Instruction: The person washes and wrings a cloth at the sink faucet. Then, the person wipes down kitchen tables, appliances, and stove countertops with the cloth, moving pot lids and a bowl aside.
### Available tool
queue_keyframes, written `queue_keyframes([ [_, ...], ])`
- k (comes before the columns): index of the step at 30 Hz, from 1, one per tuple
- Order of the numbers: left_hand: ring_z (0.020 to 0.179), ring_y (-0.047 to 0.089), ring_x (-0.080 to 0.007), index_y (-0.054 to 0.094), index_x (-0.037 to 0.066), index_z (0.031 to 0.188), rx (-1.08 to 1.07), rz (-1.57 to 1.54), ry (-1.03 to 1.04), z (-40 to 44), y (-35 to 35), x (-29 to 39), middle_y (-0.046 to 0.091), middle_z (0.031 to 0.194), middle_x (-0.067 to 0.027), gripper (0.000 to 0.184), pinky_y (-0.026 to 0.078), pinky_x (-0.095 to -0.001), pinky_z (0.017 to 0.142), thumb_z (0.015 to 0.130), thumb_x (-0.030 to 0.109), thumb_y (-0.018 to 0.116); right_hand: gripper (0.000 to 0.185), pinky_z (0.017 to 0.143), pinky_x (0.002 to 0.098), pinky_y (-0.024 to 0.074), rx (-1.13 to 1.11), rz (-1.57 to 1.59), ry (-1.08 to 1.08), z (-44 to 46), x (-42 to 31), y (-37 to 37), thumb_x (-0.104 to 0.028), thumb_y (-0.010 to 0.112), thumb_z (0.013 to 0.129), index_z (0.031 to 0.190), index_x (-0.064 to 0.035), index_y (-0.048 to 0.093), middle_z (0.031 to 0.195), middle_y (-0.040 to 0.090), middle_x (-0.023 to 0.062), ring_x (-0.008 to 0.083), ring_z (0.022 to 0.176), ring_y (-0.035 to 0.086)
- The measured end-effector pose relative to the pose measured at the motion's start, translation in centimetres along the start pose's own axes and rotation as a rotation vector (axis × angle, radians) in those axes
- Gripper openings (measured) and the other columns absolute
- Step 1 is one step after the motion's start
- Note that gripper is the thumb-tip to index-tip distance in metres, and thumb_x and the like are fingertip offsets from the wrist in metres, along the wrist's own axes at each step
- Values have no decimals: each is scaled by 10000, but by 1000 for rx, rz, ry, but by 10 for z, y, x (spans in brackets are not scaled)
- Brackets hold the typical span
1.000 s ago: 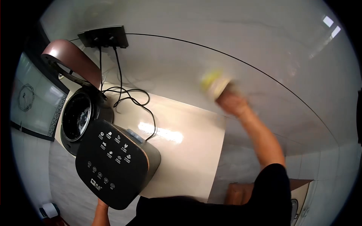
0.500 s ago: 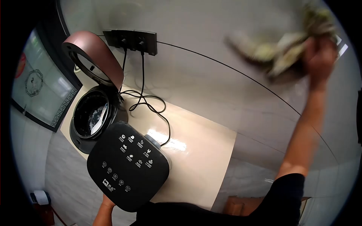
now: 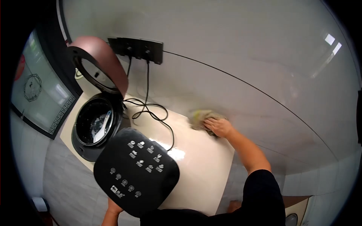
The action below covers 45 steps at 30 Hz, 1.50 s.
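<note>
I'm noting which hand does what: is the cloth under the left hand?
No, the right hand lies on the cloth, while the left hand is partly hidden by the black-topped appliance.

1. Glossy cream straight-edged countertop [image 3: 203,177]; clock directions from its centre, twelve toward the view's top.
2. Ten o'clock: rounded black rice cooker [image 3: 85,118], metallic-pink lid [image 3: 103,56] raised.
3. Twelve o'clock: thin black cable [image 3: 172,135], loosely looped.
4. Two o'clock: crumpled grey-brown cloth [image 3: 201,119] at the rear edge.
5. Eight o'clock: black appliance with rounded-square top [image 3: 136,173]; its footing is hidden.
</note>
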<state>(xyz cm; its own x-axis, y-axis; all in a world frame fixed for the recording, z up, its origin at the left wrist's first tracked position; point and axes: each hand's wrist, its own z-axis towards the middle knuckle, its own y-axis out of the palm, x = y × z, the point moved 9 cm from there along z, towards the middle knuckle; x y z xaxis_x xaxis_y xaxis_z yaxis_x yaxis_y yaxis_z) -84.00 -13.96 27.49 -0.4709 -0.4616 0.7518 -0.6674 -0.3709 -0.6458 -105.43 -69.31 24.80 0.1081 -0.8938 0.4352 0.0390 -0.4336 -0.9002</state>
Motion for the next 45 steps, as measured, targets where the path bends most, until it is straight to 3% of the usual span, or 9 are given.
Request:
queue_keyframes([
  [6,961,768,-371,803,161,1100,102,115,-27,2,-14,24,809,1065,-108,339,609,-458,780,819,349,832,437,1140,373,512,-152,39,394,43,110,-216,-152,580,964,1386,-242,649,1399,690,31,194,1318,632],
  [7,956,769,-370,800,155,1096,104,117,-20,4,-14,24,809,1058,-108,342,609,-459,778,818,351,836,426,1126,397,514,388,-400,230,29,142,-258,-230,641,947,1372,-209,669,1376,706,49,249,1324,633],
  [9,948,769,-370,795,146,1085,112,104,10,7,-14,26,809,1040,-101,352,608,-459,770,811,360,847,433,1101,500,511,675,-849,480,23,207,-405,-421,648,992,1331,-158,702,1334,718,146,367,1265,665],
  [14,965,763,-360,788,142,1129,50,29,-37,8,-13,20,805,1067,-93,415,603,-453,814,791,369,865,647,1013,701,437,1248,-752,663,29,265,-613,-415,651,1052,1257,186,523,1228,555,405,554,1156,561],
  [17,1158,715,-307,736,116,1290,-60,-88,-118,3,5,-10,755,1284,-115,544,570,-416,976,829,375,861,568,1205,583,353,1188,-734,464,93,219,-560,-311,545,1072,1472,90,504,1477,540,336,498,1380,509],
  [23,1268,647,-384,693,59,1341,-99,21,-160,-15,8,-35,716,1346,-179,617,484,-496,1100,822,359,839,607,937,366,584,503,-429,324,139,93,-227,-297,690,909,1491,-138,619,1386,695,81,213,1109,703],
  [30,1298,621,-334,660,61,1392,-132,71,-186,4,3,-23,682,1398,-155,612,476,-466,1120,859,308,834,527,1292,338,314,77,-35,68,181,-27,29,-204,447,1040,1534,-48,546,1620,539,74,200,1513,487],
  [38,1333,591,-276,622,64,1451,-193,83,-218,7,-9,-4,644,1456,-126,615,468,-431,1143,902,250,827,486,1267,312,363,129,138,91,33,-26,41,-153,487,1040,1510,-69,580,1589,564,13,140,1469,518],
  [45,1370,572,-285,601,71,1487,-375,-98,-131,3,13,14,592,1532,-134,590,475,-409,1149,949,223,792,479,1239,370,399,-318,464,602,-185,-36,-41,-71,616,949,1425,-36,664,1516,640,103,259,1441,566],
])
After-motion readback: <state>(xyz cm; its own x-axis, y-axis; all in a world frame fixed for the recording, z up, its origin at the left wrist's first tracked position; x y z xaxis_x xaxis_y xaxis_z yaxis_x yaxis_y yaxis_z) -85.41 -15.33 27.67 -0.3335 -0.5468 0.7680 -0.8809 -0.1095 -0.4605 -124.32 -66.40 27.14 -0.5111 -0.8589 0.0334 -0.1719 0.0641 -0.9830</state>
